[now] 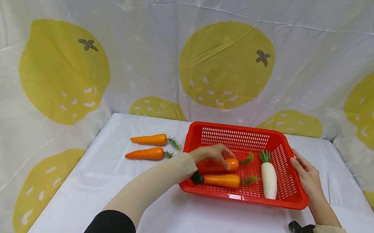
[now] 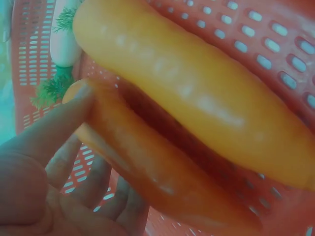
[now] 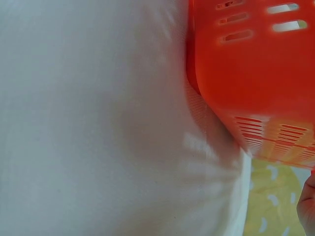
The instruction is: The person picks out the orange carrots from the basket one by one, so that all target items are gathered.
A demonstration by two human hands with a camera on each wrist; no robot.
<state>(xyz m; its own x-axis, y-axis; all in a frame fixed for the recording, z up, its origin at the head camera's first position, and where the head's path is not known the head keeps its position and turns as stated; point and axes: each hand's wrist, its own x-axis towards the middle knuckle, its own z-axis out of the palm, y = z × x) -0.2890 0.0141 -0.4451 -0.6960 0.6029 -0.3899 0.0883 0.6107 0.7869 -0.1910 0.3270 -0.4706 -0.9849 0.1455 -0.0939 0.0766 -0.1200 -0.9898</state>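
My left hand point(image 1: 213, 154) reaches into a red plastic basket point(image 1: 250, 199) and pinches a carrot point(image 1: 232, 164) near its leafy end. The left wrist view has the thumb on top of that carrot point(image 2: 142, 157), with the other fingers along its far side. A second carrot point(image 1: 222, 180) lies beside it in the basket, nearer to me. Toward the right inside the basket is a white radish point(image 1: 269, 181) with green leaves pointing away. My right hand point(image 1: 309, 177) grips the basket's right rim, thumb at the edge; just a bit of it shows in the right wrist view.
Two more carrots point(image 1: 149, 139) lie on the white-covered table point(image 1: 216, 227), left of the basket, tips pointing left. Behind the table hangs a pale curtain point(image 1: 153, 51) printed with yellow lemons. Perforated walls surround the vegetables in the basket.
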